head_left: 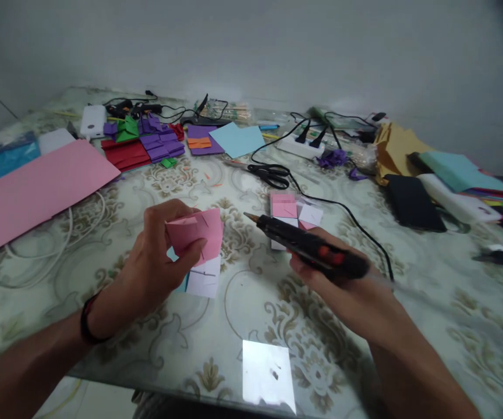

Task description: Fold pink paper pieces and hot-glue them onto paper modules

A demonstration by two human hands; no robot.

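My left hand [159,256] pinches a folded pink paper piece [210,233] between thumb and fingers. Below it hangs a white paper flap [201,279] with dark pen lines, and a bit of light blue paper shows beside that. Wrapped in my right hand [343,279] is a black hot glue gun [316,247] with red parts. Its brass-coloured nozzle points left toward the pink paper, a short gap away. Behind the gun's nozzle, pink and white paper pieces [284,206] lie on the table, partly covered by it.
Black scissors [269,173] and a power strip [299,145] with a trailing black cable sit further back. A large pink sheet [37,192] and folded purple paper [162,145] lie left. At right are a black wallet-like object [415,201] and stacked coloured paper [470,171].
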